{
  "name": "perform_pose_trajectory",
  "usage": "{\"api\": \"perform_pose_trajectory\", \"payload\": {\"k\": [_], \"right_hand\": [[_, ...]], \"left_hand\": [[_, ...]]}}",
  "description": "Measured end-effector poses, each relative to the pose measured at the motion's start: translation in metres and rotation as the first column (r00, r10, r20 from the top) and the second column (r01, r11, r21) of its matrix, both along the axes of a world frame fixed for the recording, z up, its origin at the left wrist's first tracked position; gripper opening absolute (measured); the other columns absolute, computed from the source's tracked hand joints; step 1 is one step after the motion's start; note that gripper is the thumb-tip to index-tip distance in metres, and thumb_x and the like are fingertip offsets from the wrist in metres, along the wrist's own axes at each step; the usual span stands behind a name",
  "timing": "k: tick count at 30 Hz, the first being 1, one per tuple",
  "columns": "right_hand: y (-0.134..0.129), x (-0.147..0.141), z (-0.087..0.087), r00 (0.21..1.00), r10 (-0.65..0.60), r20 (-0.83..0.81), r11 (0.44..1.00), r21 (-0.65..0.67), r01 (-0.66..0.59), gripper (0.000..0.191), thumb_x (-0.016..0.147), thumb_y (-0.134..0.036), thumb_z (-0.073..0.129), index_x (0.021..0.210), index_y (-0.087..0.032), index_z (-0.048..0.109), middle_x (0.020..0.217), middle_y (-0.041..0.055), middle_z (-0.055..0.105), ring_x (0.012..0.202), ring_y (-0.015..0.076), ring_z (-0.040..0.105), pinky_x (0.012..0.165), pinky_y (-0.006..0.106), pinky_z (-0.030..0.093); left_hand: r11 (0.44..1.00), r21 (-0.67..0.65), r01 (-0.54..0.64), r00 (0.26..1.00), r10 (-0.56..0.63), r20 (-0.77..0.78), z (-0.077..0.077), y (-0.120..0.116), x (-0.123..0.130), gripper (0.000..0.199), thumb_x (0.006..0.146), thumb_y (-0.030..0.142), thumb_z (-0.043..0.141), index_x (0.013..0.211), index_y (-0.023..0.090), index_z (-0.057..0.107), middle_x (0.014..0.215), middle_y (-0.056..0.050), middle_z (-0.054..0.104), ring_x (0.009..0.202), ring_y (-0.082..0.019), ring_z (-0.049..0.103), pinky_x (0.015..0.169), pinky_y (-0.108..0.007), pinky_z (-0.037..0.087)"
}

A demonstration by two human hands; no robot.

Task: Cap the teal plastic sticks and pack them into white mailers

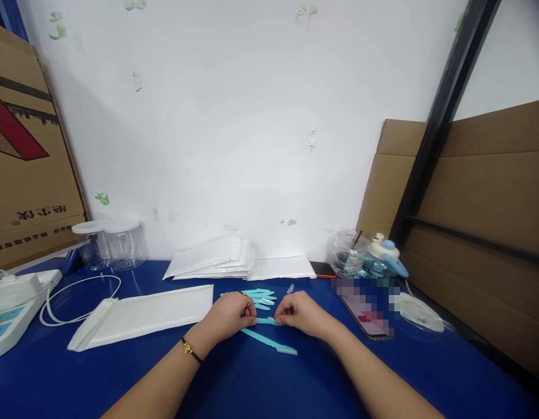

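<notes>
My left hand [235, 312]: pinching, knuckles up, turned inward
My right hand [301, 314]: pinching too, near the left
My forearms [378, 369]: bare, angled together

On the surface [234, 387], one razor [266, 320] is between the left hand [233, 312] and right hand [302, 314], with another razor [265, 340] in front and more razors [261, 295] behind. A bag [151, 314] lies left, a phone [364, 309] right. Along the wall [252, 128], left to right, sit jars [124, 247], more bags [208, 258] and a cup [351, 260].
</notes>
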State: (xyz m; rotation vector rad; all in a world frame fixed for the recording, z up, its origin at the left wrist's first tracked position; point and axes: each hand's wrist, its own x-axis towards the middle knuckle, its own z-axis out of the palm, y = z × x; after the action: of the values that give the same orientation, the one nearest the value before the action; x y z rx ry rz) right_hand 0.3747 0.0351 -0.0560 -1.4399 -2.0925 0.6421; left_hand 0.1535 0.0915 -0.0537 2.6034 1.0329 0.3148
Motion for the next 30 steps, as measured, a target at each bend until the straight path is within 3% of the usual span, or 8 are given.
{"api": "perform_pose_trajectory", "payload": {"k": [5,9,16,20,30], "right_hand": [[-0.003,0.032,0.016,0.991,-0.121,0.055,0.991,0.059,0.118,0.014,0.074,-0.018,0.057,0.073,-0.017,0.070,0.073,0.0021,0.069,0.064,0.0137,0.059,0.058,0.021,0.041],[-0.003,0.046,0.014,0.979,-0.094,0.183,0.996,0.031,0.089,0.011,0.065,-0.010,0.062,0.070,-0.017,0.069,0.073,0.0008,0.068,0.065,0.0140,0.059,0.058,0.020,0.040],[0.000,0.035,0.001,0.986,-0.068,0.155,0.996,-0.046,0.076,0.010,0.066,-0.008,0.062,0.071,-0.016,0.066,0.072,0.0004,0.066,0.063,0.0121,0.058,0.053,0.018,0.038],[0.002,0.030,-0.001,0.988,-0.094,0.124,0.994,-0.046,0.100,0.013,0.067,-0.007,0.059,0.073,-0.016,0.066,0.070,0.0004,0.067,0.063,0.0124,0.059,0.054,0.018,0.040],[0.002,0.024,0.002,0.989,-0.114,0.096,0.993,-0.021,0.117,0.013,0.067,-0.015,0.065,0.079,-0.016,0.070,0.067,0.0010,0.066,0.061,0.0132,0.060,0.054,0.020,0.042]], "left_hand": [[0.982,0.134,-0.130,0.992,0.129,0.015,0.004,0.011,-0.012,0.016,0.078,0.032,0.054,0.087,0.024,0.065,0.087,-0.001,0.063,0.081,-0.017,0.057,0.067,-0.025,0.038],[0.975,0.172,-0.142,0.988,0.151,-0.040,0.002,0.018,-0.017,0.014,0.076,0.030,0.056,0.085,0.024,0.065,0.090,-0.002,0.063,0.086,-0.019,0.056,0.071,-0.026,0.039],[0.985,0.054,-0.165,0.986,0.166,-0.010,0.000,0.018,-0.016,0.012,0.073,0.026,0.054,0.075,0.020,0.063,0.083,-0.002,0.063,0.075,-0.015,0.056,0.062,-0.023,0.038],[0.993,-0.044,-0.112,0.994,0.113,0.012,0.001,0.013,-0.012,0.013,0.074,0.028,0.053,0.074,0.019,0.063,0.075,0.000,0.063,0.067,-0.013,0.055,0.057,-0.022,0.036],[0.999,-0.027,-0.025,0.999,0.026,0.024,-0.005,0.008,-0.002,0.016,0.075,0.029,0.052,0.081,0.021,0.064,0.080,0.000,0.063,0.071,-0.013,0.056,0.060,-0.021,0.038]]}}
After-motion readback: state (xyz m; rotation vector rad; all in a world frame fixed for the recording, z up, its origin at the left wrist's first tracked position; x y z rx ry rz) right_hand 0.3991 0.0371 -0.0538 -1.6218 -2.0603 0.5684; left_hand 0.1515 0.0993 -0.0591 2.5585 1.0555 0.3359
